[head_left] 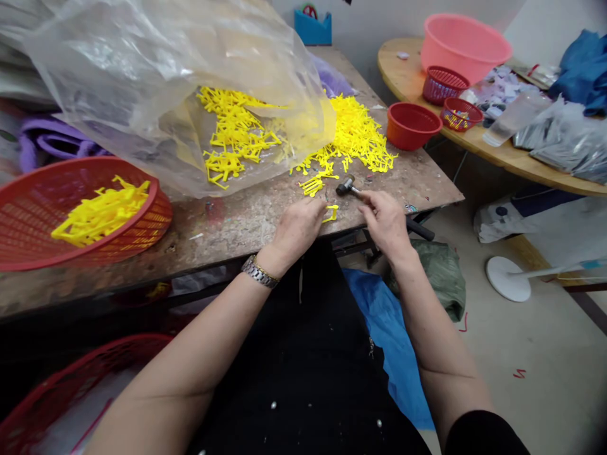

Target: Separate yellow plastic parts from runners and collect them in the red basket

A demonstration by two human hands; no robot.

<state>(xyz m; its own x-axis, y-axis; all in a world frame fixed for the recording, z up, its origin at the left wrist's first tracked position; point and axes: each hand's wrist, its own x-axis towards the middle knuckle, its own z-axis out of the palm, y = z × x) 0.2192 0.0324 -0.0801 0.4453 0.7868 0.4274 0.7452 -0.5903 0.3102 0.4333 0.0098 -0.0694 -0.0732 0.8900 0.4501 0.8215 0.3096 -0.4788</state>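
Note:
My right hand (386, 222) is closed round a small hammer (346, 186). Its dark head points left, and its black grip sticks out on the right past the table edge. Close by on the left, my left hand (300, 229), with a metal-banded watch on the wrist, pinches a thin yellow plastic piece (332, 213) at the table's front edge. The hammer head is above and apart from that piece. Just beyond the hands lie a few loose yellow pieces (313, 184), and behind them a large heap of yellow plastic pieces (356, 134) spills from a clear plastic bag (165, 57).
A red basket (161, 218) with yellow pieces stands left on the worn table (227, 218). A red bowl (412, 136) sits at its right edge. Behind it, a round wooden table (401, 60) bears a pink basin (462, 47), small baskets and bags. Blue sheeting (393, 347) lies below.

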